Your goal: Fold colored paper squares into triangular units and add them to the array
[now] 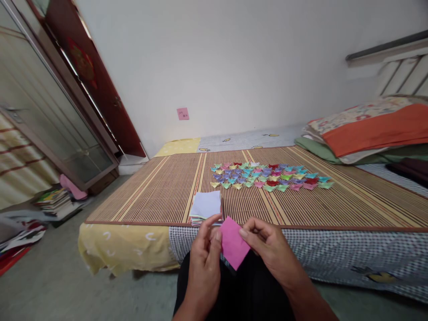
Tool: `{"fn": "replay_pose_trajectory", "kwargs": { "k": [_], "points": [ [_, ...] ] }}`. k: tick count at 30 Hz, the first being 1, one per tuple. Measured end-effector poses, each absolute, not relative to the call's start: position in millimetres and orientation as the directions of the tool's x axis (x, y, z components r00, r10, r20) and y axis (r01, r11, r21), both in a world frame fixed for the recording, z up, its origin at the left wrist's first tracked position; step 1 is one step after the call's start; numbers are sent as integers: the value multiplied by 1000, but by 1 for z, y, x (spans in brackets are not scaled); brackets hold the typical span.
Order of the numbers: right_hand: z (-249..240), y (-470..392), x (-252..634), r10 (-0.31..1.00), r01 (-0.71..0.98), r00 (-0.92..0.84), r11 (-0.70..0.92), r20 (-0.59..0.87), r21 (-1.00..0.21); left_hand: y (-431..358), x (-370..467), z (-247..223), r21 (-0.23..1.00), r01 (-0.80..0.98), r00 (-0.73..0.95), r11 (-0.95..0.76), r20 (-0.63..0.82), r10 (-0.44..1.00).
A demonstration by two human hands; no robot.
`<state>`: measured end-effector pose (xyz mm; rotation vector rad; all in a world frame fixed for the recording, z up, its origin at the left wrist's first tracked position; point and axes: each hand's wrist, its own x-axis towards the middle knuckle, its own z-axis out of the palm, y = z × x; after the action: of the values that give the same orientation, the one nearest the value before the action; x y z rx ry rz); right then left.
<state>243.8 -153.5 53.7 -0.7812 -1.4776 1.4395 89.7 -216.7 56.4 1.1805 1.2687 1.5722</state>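
Note:
A square of pink origami paper (235,245) is held over my lap, turned so one corner points toward me. My left hand (204,258) has its thumb and fingers at the paper's left corner. On the right side, my right hand (269,243) pinches the edge between thumb and curled fingers. Just beyond my left hand, a stack of square paper sheets (206,204) lies at the mat's near edge, a pale lavender sheet on top. Farther back, rows of small folded paper pieces (270,176) in many colours are spread over the mat.
The striped woven mat (143,191) covers a bed with a checked and yellow sheet (127,245). Pillows and folded bedding (371,127) are piled at the right. A pink note (183,113) is on the wall. Books (55,200) stand at the left, near a glass-panelled door (56,98).

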Motion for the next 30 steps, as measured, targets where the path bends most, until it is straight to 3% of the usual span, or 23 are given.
{"fn": "replay_pose_trajectory", "kwargs": {
  "k": [2, 4, 6, 10, 14, 21, 30],
  "points": [
    [53, -153, 242, 915, -139, -368, 123, 167, -983, -219, 87, 59, 958, 152, -243, -244, 276, 930],
    [52, -153, 240, 923, -126, -342, 142, 177, -982, -220, 82, 61, 949, 205, -157, -238, 272, 949],
    [54, -154, 238, 923, -126, -336, 155, 189, -980, -219, 77, 62, 977, 114, -94, -183, 194, 977],
    [58, -157, 243, 910, -158, -352, 171, 217, -972, -213, 70, 62, 966, -243, -58, -82, 70, 996],
    [59, -156, 250, 811, -88, -477, 339, 338, -937, -207, 67, 63, 891, -453, -35, -27, 12, 999],
    [58, -155, 252, 775, 29, -540, 408, 329, -912, -203, 67, 66, 855, -518, -12, 16, -26, 1000],
    [68, -158, 245, 811, 122, -480, 438, 334, -890, -205, 65, 59, 905, -426, -23, -6, -4, 1000]
  ]
}}
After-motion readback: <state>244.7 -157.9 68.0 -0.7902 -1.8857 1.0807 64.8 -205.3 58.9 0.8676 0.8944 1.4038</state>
